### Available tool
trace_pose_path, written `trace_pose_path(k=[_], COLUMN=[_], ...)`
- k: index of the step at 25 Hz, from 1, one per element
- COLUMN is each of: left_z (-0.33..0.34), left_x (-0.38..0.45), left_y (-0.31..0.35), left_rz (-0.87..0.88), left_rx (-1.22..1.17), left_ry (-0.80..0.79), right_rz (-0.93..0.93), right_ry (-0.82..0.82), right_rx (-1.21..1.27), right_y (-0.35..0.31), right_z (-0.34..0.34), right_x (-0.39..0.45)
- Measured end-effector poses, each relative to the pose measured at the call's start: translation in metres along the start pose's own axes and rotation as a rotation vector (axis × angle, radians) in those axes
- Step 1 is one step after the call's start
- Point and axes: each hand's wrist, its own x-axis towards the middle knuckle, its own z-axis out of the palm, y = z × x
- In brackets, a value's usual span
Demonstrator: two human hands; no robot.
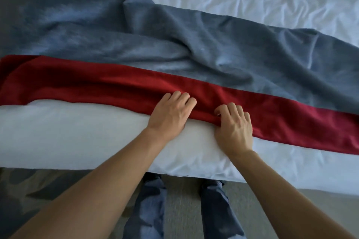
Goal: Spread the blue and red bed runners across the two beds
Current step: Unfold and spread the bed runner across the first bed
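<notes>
Two hands, left hand [171, 114] and right hand [234, 126], curl their fingers into the near edge of the soft red fabric runner [97, 83] beside the rumpled blue-grey runner [136, 40] on the white-sheeted bed [77, 132], where an uneven tug could skew both.

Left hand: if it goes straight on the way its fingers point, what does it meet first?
The left hand already lies on the red runner, fingers curled at its near edge. Going straight on, it would cross the rest of the red cloth and then probably meet the rumpled blue runner just beyond.
</notes>
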Motion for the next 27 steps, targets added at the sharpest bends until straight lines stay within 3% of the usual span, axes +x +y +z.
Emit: trace_pose_path(k=[3, 7, 12, 16, 21, 27], left_z=[0.014, 0.021, 0.039, 0.048, 0.065, 0.083], left_x=[0.006, 0.014, 0.075, 0.057, 0.102, 0.082], left_y=[0.047, 0.101, 0.196, 0.257, 0.319, 0.369], left_rz=[0.033, 0.009, 0.053, 0.023, 0.112, 0.035], left_rx=[-0.005, -0.006, 0.007, 0.021, 0.045, 0.087], left_ry=[-0.054, -0.091, -0.085, -0.185, -0.127, -0.152], right_rz=[0.036, -0.097, 0.056, -0.036, 0.239, 0.154], right_ry=[0.028, -0.019, 0.029, 0.024, 0.109, 0.082], right_rx=[0.042, 0.087, 0.081, 0.078, -0.027, 0.034], right_y=[0.043, 0.073, 0.16, 0.202, 0.311, 0.333], right_z=[-0.006, -0.008, -0.023, -0.033, -0.059, -0.059], right_x=[-0.026, -0.039, -0.047, -0.094, -0.075, -0.133])
